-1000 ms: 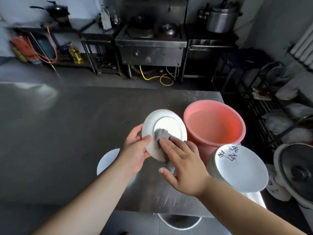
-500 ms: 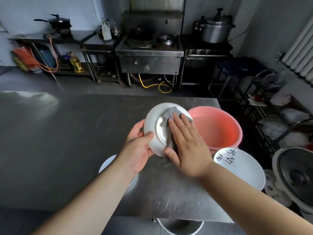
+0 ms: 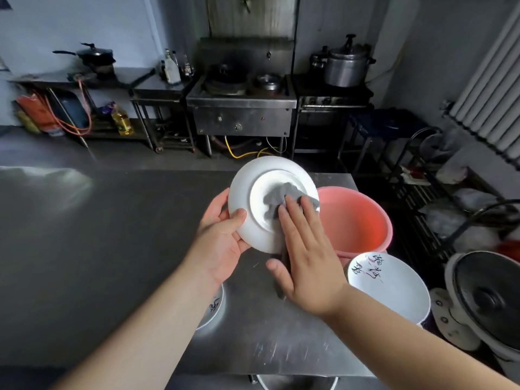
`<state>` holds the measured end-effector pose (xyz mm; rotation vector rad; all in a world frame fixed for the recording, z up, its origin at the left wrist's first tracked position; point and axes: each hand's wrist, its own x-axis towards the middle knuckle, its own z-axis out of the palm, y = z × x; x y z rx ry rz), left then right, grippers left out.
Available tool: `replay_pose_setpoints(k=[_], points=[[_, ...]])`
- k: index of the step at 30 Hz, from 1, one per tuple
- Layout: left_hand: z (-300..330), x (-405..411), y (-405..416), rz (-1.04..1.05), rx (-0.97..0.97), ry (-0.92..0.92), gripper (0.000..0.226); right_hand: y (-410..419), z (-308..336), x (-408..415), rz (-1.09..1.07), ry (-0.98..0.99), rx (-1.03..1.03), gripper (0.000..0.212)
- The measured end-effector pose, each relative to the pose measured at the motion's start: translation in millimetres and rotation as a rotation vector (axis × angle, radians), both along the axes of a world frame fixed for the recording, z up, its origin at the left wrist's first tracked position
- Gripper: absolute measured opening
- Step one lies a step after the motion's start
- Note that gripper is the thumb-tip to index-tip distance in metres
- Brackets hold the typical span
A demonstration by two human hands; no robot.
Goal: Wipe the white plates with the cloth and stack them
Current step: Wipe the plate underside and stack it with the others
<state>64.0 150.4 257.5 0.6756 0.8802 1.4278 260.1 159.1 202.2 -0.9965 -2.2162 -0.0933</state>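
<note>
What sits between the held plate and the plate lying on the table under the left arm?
Nothing on the table does. Only the left hand and its forearm hang over the lower plate, partly hiding it. The held plate is lifted, cloth pressed on by the right hand.

Centre of frame: a white plate (image 3: 254, 209), tilted toward the camera, raised above the steel table (image 3: 98, 249). Left hand (image 3: 222, 240) grips its lower-left rim, thumb across the front face. Right hand (image 3: 306, 254) lies flat, fingers straight, pressing a grey cloth (image 3: 277, 197) against the plate's inner well; a strip of cloth hangs below the palm.

Right of the plate: a pink basin (image 3: 357, 220) on the table. Lower right: a stack of white plates (image 3: 389, 288) with dark brush writing on top. Lower centre: another plate (image 3: 213, 305), partly hidden under the left forearm. Upper centre: a steel stove (image 3: 242, 108); upper right, a pressure cooker (image 3: 347, 66).
</note>
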Motion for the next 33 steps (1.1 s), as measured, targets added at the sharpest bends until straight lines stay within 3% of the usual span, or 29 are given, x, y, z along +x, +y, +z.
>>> replay_pose_setpoints(k=[3,7,12,14,18,23,29,33], points=[[0.5,-2.3,-1.4,0.003,-0.01,0.045,0.053,-17.5,-12.6,4.4,0.005,0.024,-0.024,0.084],[-0.7,2.4,-8.5,-0.062,0.006,0.191,0.047,17.6,35.4,6.9,-0.025,0.119,-0.077,0.083],[10.8,6.5,-10.1,-0.13,0.101,0.314,0.043,34.1,68.4,-2.2,0.204,-0.199,0.234,0.076],[11.2,4.2,-11.0,-0.128,0.107,0.32,0.041,33.8,66.7,0.8,0.188,-0.191,0.25,0.074],[5.4,3.9,-15.6,-0.115,0.081,0.334,0.042,33.1,61.1,11.9,0.022,0.011,0.079,0.071],[5.1,8.7,-17.6,-0.131,0.072,0.321,0.039,26.8,55.1,-3.5,0.173,-0.114,0.231,0.066],[12.3,1.3,-13.2,-0.067,0.07,0.236,0.043,24.7,40.0,9.8,-0.132,0.194,0.003,0.072],[15.8,8.1,-13.7,-0.087,0.076,0.232,0.044,38.9,64.1,23.4,0.025,0.034,0.079,0.08]])
